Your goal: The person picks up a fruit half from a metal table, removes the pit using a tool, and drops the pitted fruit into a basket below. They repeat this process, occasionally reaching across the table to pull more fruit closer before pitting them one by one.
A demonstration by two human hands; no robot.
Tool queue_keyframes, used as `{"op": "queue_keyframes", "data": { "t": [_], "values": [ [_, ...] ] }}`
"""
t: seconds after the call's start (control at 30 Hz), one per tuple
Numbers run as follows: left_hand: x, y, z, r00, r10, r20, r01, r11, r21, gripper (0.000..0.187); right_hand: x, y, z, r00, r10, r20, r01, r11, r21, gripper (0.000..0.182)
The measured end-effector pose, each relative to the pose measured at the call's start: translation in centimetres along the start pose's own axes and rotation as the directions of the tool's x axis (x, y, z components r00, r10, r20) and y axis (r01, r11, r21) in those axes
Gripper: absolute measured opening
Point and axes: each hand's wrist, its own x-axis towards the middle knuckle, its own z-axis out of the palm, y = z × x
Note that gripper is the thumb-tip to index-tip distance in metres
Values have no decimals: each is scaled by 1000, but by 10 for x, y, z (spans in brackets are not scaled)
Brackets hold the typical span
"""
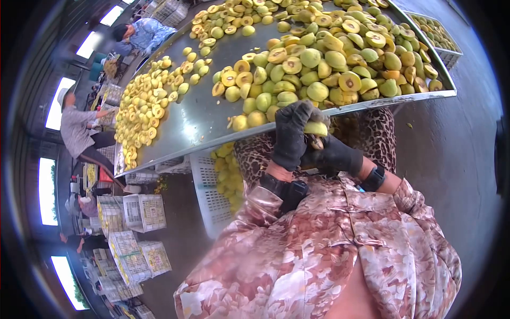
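Note:
My left hand point(290, 133), in a dark glove, is closed around a cut yellow-green stone fruit point(316, 128) at the near edge of the metal table. Right beside it, my right hand point(336, 155), also in a dark glove, is closed with its fingertips close under the fruit. A small brownish piece point(317, 142) shows between the two hands. I cannot tell what the right hand grips. Just beyond my hands, a large heap of halved fruit point(319, 64), many with brown stones showing, covers the right part of the metal table point(196, 119).
A white crate point(207, 196) holding yellow fruit stands below the table edge at my left. Another fruit heap point(146, 109) lies at the table's left end. A filled crate point(438, 34) sits beyond the right corner. Stacked crates point(138, 212) and several people point(79, 125) are farther left.

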Motion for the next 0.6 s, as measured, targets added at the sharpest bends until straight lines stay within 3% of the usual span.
{"op": "queue_keyframes", "data": {
  "t": [0.03,0.13,0.17,0.23,0.27,0.3,0.33,0.37,0.43,0.47,0.5,0.53,0.6],
  "values": [
    [-6,1,1,997,-59,43,64,992,-108,35,-2,-4,-1,999,2,49,-2,1000,15,46],
    [-16,0,-7,971,224,86,-239,898,369,33,3,-14,5,988,58,140,-22,970,-241,41],
    [-18,7,-10,913,349,212,-406,710,576,39,5,-11,11,987,-22,157,62,966,-252,40],
    [-27,18,-21,946,308,98,-313,800,511,31,14,-6,29,963,-178,200,229,934,-274,38],
    [-32,25,-27,958,284,44,-271,839,472,27,24,-7,36,921,-250,300,346,879,-329,34],
    [-40,36,-32,994,50,-94,-41,994,97,33,36,-9,42,863,-309,399,459,808,-368,30],
    [-48,47,-38,956,-188,-225,103,934,-342,39,40,-10,44,872,-216,439,396,839,-374,23],
    [-53,43,-63,950,-143,-277,76,968,-239,47,43,-11,46,871,-121,475,331,860,-388,16],
    [-66,42,-137,918,-120,-378,-42,918,-393,51,38,-25,40,900,-221,375,399,762,-509,10],
    [-71,41,-176,916,-47,-399,-79,953,-293,50,36,-28,32,902,-279,329,425,703,-571,9],
    [-75,60,-198,787,-55,-614,227,952,206,48,33,-13,11,973,-123,197,220,761,-610,9],
    [-71,60,-236,820,125,-558,241,809,536,42,26,8,-11,997,51,58,-4,786,-618,10],
    [-37,33,-313,894,364,-260,181,236,955,33,13,27,-30,988,145,-49,-97,341,-935,12]
  ]
}}
